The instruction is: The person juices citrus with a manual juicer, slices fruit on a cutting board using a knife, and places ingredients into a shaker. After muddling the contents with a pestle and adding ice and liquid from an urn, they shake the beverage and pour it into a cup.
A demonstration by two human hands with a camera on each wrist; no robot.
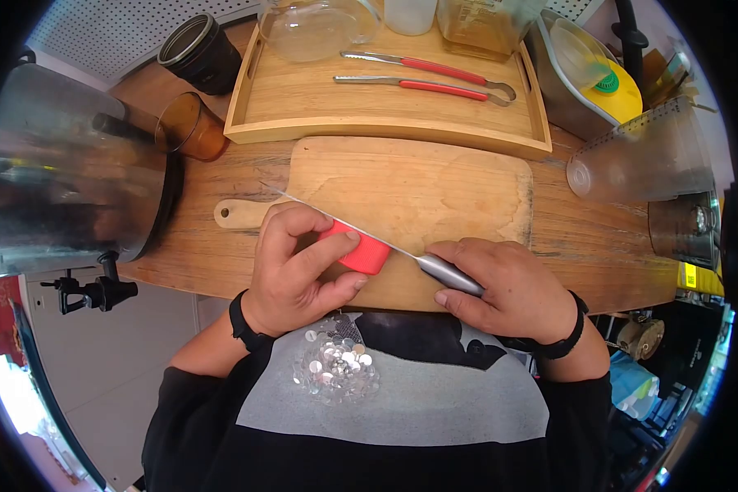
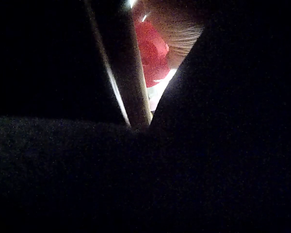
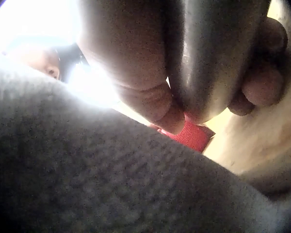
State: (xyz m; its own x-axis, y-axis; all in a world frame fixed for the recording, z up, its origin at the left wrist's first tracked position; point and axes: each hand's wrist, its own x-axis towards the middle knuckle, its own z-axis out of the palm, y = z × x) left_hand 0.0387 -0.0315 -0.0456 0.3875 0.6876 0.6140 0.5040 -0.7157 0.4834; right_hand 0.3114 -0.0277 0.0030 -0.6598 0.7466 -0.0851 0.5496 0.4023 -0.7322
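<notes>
Clearly, only the head view lays out the whole arrangement: the left hand (image 1: 295,262) has its fingers and thumb bent about a red block (image 1: 363,256), gripping it over the near part of a wooden cutting board (image 1: 418,180), while the right hand (image 1: 504,287) is closed around the handle of a knife (image 1: 449,276), forefinger on the far side and thumb on the near side. From that handle the thin blade slants up and leftward along the far edge of the block, passes the left fingertips and ends near the board's holed grip; whether its edge has entered the block cannot be told. Beyond the board, the same view takes in a wooden tray (image 1: 303,94) with red-handled tongs (image 1: 444,87) lying in it, and an amber tumbler (image 1: 193,127) just beside the tray's left corner. Mostly dark, the left wrist view leaves a narrow wedge with a patch of red beside creased skin, too little to judge that hand's hold by itself. By contrast, the right wrist view brings the knife's rounded metal handle close, fingers on both sides of it, and a textured red surface past its end.
</notes>
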